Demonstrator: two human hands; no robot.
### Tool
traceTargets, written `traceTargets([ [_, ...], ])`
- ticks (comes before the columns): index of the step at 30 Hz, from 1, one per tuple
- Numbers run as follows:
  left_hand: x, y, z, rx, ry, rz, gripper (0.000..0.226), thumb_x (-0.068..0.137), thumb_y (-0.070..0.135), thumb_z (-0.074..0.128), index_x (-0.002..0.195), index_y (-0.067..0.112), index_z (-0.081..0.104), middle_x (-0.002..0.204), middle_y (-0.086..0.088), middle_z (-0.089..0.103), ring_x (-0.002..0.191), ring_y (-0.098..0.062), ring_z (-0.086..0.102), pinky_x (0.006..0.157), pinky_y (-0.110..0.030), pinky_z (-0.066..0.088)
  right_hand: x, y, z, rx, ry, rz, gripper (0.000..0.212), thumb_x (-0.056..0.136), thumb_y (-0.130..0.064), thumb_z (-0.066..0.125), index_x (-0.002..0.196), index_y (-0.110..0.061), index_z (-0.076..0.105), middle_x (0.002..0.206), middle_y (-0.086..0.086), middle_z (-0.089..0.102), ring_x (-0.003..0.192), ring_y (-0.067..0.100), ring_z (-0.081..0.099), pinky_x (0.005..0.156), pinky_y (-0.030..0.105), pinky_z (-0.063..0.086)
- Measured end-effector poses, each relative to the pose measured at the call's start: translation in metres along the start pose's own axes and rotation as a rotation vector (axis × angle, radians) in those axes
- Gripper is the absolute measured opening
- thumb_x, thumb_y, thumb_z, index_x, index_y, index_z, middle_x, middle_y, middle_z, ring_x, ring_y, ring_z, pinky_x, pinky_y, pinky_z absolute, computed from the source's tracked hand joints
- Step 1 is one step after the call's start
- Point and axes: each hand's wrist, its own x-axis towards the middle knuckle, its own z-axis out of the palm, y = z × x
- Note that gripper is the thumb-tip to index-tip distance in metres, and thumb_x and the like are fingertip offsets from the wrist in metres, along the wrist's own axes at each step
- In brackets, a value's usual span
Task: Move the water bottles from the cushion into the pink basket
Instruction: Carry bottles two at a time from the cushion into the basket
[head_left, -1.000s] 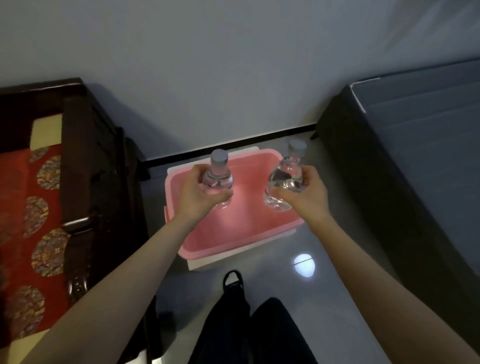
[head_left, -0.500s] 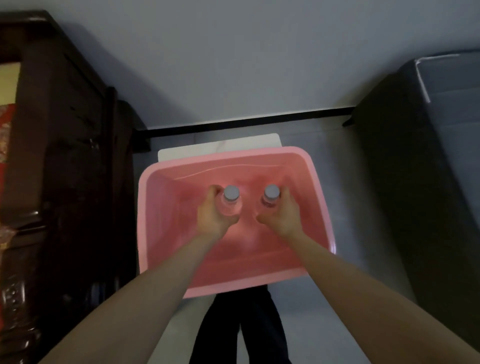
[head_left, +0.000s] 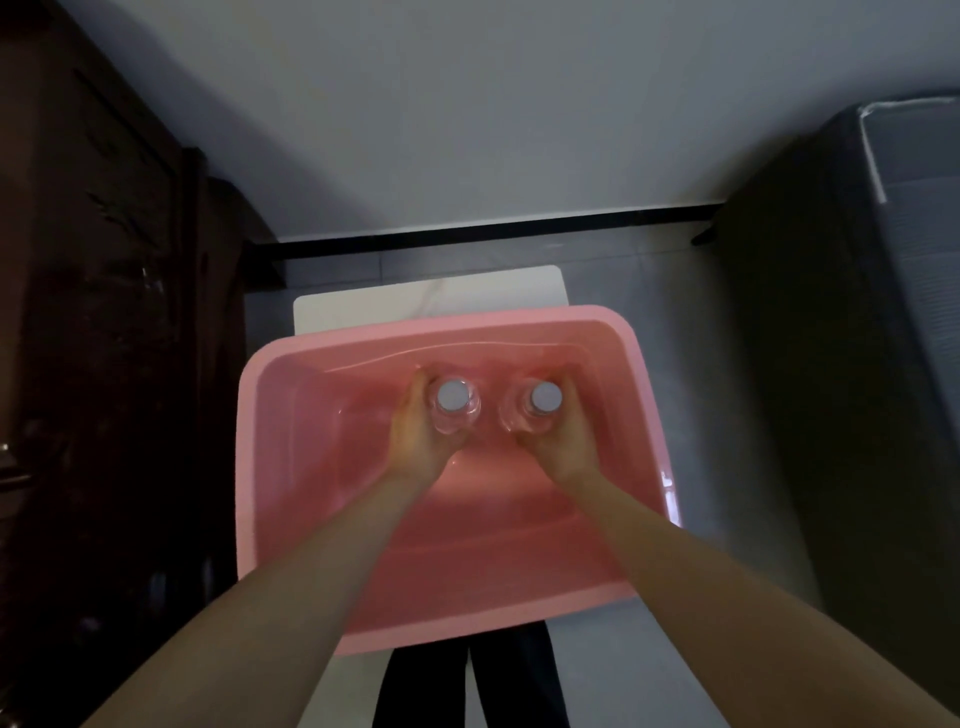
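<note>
Head view shows the left hand (head_left: 415, 441) wrapped around the left bottle (head_left: 453, 411) and the right hand (head_left: 563, 441) around the right bottle (head_left: 535, 413), both upright inside the pink basket (head_left: 249, 467) near its far wall, so it is better to set them flat on its bottom before letting go.
</note>
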Motion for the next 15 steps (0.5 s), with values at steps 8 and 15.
traceTargets([
  [8,0.001,0.022,-0.02,0.169,-0.032,0.124,0.062,0.063,0.013,0.083,0.118,0.013,0.054,0.115,-0.002,0.057,0.101,-0.015,0.054,0.08,-0.009,0.034,-0.008,-0.039,-0.026,-0.622,0.023,-0.399,0.015,0.076,-0.021,0.063,0.09,-0.021,0.059,0.099,-0.003,0.053,0.091,0.021,0.052,0.051,0.029,0.038],
  [15,0.004,0.029,-0.031,0.159,-0.11,0.076,0.038,0.068,0.008,0.078,0.103,0.017,0.067,0.108,0.001,0.068,0.095,-0.018,0.064,0.072,-0.021,0.043,0.007,-0.058,-0.04,-0.689,-0.074,-0.462,0.006,0.075,-0.001,0.059,0.08,-0.004,0.061,0.088,0.012,0.056,0.084,0.032,0.051,0.055,0.036,0.032],
])
